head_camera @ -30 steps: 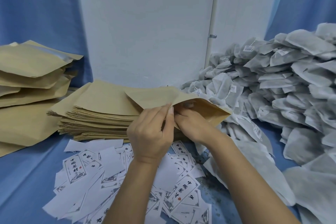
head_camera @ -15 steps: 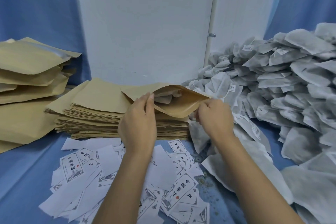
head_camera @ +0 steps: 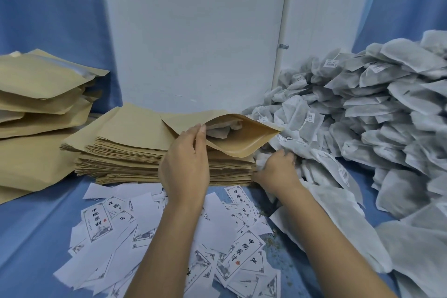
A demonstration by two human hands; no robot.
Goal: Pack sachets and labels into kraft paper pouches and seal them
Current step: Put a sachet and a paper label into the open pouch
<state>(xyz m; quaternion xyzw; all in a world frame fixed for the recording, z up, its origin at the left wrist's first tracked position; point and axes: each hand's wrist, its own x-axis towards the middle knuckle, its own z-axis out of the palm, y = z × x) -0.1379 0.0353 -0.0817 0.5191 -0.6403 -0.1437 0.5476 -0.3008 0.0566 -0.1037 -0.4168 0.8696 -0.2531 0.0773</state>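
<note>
Rightward of the grip, a big heap of grey sachets (head_camera: 377,109) banks up beyond the right hand (head_camera: 278,173). Far to the left of the left hand (head_camera: 185,164) sits a stack of filled pouches (head_camera: 36,94). Just behind and under that hand lies a neat stack of flat pouches (head_camera: 125,150). Printed labels (head_camera: 150,237) are scattered below both wrists on the blue cloth (head_camera: 31,237).

The open pouch (head_camera: 242,139) rests on top of the flat stack, its mouth gaping toward the right hand, with pale sachets showing inside. The left hand pinches the near lip of that mouth between thumb and fingertips. The right hand, just beside the pouch's lower corner, has its fingers curled round one sachet (head_camera: 262,161) at the foot of the heap.
</note>
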